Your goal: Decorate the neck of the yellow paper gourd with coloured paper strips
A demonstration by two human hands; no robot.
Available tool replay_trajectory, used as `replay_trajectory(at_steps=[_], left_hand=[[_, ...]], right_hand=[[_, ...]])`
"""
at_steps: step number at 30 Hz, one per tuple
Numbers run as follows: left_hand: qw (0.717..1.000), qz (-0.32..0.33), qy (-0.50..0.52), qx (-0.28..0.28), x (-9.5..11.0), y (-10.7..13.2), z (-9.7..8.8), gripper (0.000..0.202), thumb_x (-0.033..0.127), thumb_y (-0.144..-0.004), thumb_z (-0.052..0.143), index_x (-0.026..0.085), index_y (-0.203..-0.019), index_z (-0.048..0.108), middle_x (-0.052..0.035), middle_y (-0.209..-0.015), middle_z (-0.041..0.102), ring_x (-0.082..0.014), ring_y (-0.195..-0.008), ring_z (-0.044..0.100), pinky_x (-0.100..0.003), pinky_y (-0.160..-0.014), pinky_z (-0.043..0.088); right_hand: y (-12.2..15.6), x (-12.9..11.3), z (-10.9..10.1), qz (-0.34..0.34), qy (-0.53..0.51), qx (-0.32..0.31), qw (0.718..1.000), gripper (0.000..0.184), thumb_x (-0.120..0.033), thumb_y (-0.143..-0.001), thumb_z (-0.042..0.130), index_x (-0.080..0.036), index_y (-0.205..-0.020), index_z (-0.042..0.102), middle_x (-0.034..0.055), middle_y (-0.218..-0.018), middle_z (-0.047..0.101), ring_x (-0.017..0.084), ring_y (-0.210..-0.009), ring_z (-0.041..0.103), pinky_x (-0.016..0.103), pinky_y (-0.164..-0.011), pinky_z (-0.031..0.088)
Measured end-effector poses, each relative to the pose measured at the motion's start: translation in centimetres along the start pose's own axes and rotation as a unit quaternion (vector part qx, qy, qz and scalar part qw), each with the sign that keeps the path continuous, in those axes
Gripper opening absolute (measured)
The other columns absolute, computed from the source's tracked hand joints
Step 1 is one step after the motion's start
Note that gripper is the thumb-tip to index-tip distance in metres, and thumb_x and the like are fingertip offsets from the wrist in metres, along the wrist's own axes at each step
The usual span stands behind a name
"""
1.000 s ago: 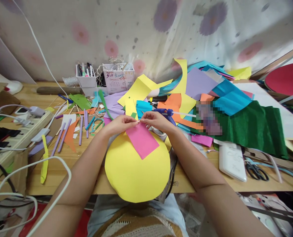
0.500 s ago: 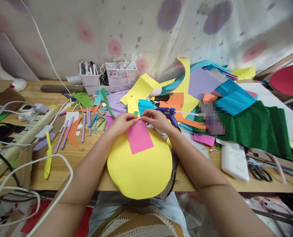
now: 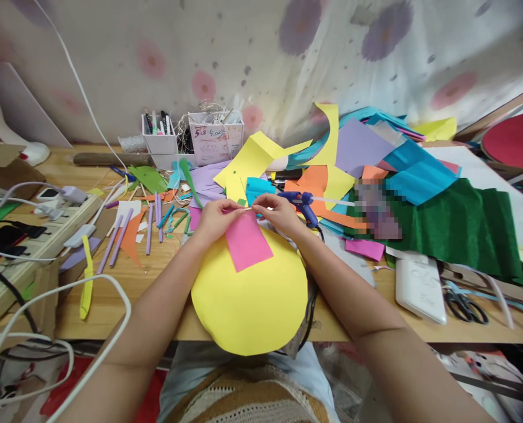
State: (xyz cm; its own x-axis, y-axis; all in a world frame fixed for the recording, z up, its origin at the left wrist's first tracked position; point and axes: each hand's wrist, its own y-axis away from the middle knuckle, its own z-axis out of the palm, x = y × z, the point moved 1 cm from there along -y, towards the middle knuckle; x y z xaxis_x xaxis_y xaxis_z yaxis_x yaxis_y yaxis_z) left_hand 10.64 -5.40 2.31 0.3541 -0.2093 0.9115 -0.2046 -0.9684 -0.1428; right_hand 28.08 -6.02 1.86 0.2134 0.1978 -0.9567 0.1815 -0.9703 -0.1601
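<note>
A pink paper rectangle (image 3: 247, 241) lies tilted on a big yellow paper circle (image 3: 249, 296) at the near table edge. My left hand (image 3: 216, 218) and my right hand (image 3: 275, 212) meet at the pink paper's far edge. Both pinch that edge with fingers closed, and a thin pale stick shows between the fingertips. A blue glue gun (image 3: 304, 205) lies just right of my right hand.
Loose coloured paper sheets and scraps (image 3: 331, 158) cover the far table. Green felt (image 3: 459, 226), a white box (image 3: 420, 288) and scissors (image 3: 466, 305) sit to the right. A power strip (image 3: 32, 229) with white cables lies left. Two pen holders (image 3: 195, 138) stand at the back.
The pink paper's lower end has shortened and shifted slightly up towards my hands. Both hands stay pinched at its far edge, nudged a little away from me.
</note>
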Motion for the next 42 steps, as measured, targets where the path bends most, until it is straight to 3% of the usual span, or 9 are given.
replay_trajectory(at_steps=[3,8,13,20,27,34,38,42], left_hand=[[1.0,-0.001,-0.007,0.013,-0.2,0.1,0.1,0.024,0.036,-0.069,0.064,0.015,-0.078,0.07,-0.0056,-0.082,0.071,-0.0177,-0.077,0.062,-0.027,-0.068,0.046],[0.999,0.015,-0.026,0.016,-0.2,0.2,0.2,0.019,0.033,-0.07,0.064,0.017,-0.078,0.07,-0.0047,-0.084,0.071,-0.0176,-0.08,0.062,-0.028,-0.072,0.046],[0.992,0.103,-0.078,0.011,0.0,0.4,0.1,0.018,0.035,-0.074,0.063,0.02,-0.079,0.07,-0.0043,-0.084,0.069,-0.0172,-0.083,0.06,-0.03,-0.078,0.046],[0.982,0.168,-0.091,0.003,0.1,0.5,-0.1,0.017,0.034,-0.077,0.061,0.021,-0.081,0.07,-0.0047,-0.085,0.068,-0.0165,-0.085,0.059,-0.029,-0.079,0.045],[0.986,0.137,-0.083,0.033,0.3,0.7,-0.2,0.031,0.039,-0.074,0.062,0.02,-0.099,0.066,-0.0056,-0.094,0.068,-0.0175,-0.091,0.061,-0.03,-0.086,0.044],[0.984,0.105,-0.142,0.023,0.6,0.5,-0.3,0.021,0.033,-0.078,0.053,0.018,-0.075,0.068,-0.0054,-0.083,0.069,-0.0181,-0.084,0.06,-0.029,-0.079,0.044],[0.982,0.109,-0.153,-0.008,0.5,0.4,-0.5,0.017,0.028,-0.075,0.055,0.018,-0.077,0.069,-0.005,-0.084,0.069,-0.0181,-0.083,0.061,-0.028,-0.076,0.044],[0.981,0.097,-0.16,-0.042,0.3,0.3,-0.8,0.026,0.039,-0.077,0.055,0.019,-0.08,0.07,-0.0058,-0.087,0.07,-0.019,-0.082,0.061,-0.029,-0.071,0.044]], right_hand=[[-0.2,0.1,-0.1,0.0,-0.042,0.022,0.999,0.03,-0.045,-0.072,0.061,-0.019,-0.086,0.055,0.0011,-0.086,0.057,0.012,-0.079,0.054,0.025,-0.065,0.049],[0.0,-0.1,0.2,0.07,-0.127,-0.038,0.989,0.035,-0.051,-0.07,0.061,-0.019,-0.082,0.056,-0.0008,-0.08,0.057,0.01,-0.075,0.056,0.024,-0.07,0.049],[0.1,-0.1,0.3,0.108,-0.138,-0.027,0.984,0.038,-0.05,-0.061,0.07,-0.017,-0.068,0.054,-0.0032,-0.065,0.054,0.008,-0.062,0.053,0.023,-0.062,0.048],[-0.2,0.3,-0.7,0.083,-0.138,-0.073,0.984,0.033,-0.038,-0.055,0.077,-0.015,-0.072,0.059,-0.0015,-0.068,0.06,0.009,-0.065,0.057,0.024,-0.064,0.049],[-0.3,0.1,-1.0,0.056,-0.096,-0.052,0.992,0.025,-0.033,-0.059,0.075,-0.016,-0.071,0.06,-0.0008,-0.067,0.063,0.011,-0.066,0.059,0.028,-0.069,0.05],[-0.2,0.0,-0.9,0.032,-0.037,-0.065,0.997,0.018,-0.031,-0.064,0.07,-0.017,-0.071,0.061,0.0003,-0.068,0.064,0.014,-0.067,0.061,0.032,-0.069,0.051],[-0.1,0.2,-0.8,0.012,-0.009,-0.052,0.999,0.016,-0.03,-0.066,0.067,-0.017,-0.073,0.062,0.0015,-0.071,0.065,0.014,-0.069,0.061,0.032,-0.07,0.051],[0.0,0.0,-0.6,0.007,0.014,-0.035,0.999,0.017,-0.031,-0.067,0.067,-0.017,-0.073,0.062,0.002,-0.072,0.065,0.014,-0.069,0.061,0.032,-0.071,0.051]])
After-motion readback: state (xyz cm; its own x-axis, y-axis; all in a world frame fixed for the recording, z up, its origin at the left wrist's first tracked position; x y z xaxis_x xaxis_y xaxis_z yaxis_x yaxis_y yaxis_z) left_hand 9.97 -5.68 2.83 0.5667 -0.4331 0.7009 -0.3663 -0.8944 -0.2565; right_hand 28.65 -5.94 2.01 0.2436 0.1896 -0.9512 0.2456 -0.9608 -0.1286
